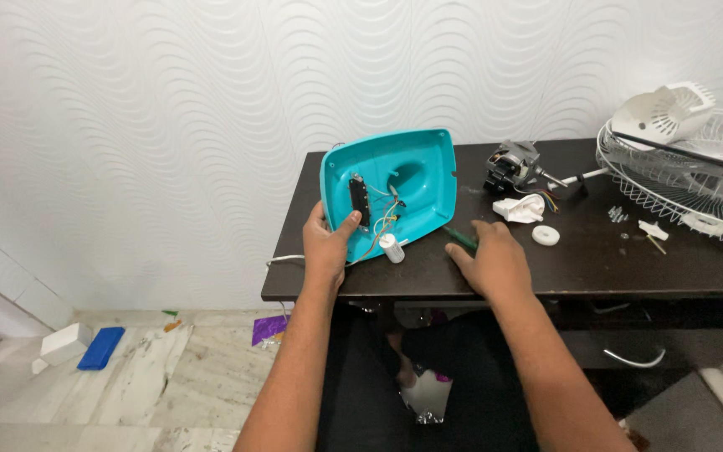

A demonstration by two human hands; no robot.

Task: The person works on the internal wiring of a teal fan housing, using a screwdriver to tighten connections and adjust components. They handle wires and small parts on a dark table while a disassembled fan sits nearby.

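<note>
My left hand (325, 244) grips the lower left edge of a turquoise plastic fan base cover (416, 172), tilted up on edge on the dark table (596, 259). Its hollow inside faces me, showing a black switch block (359, 199), loose wires and a white cylindrical capacitor (392, 248). My right hand (490, 258) lies flat on the table just right of the cover, fingers over a green-handled screwdriver (460, 237).
Further right lie a small fan motor (512, 165), a white plastic piece with coloured wires (520, 208), a white round cap (546, 235), small screws (618, 214) and a white wire fan guard (696, 180). On the floor, a blue box (100, 347) and white blocks (64, 343).
</note>
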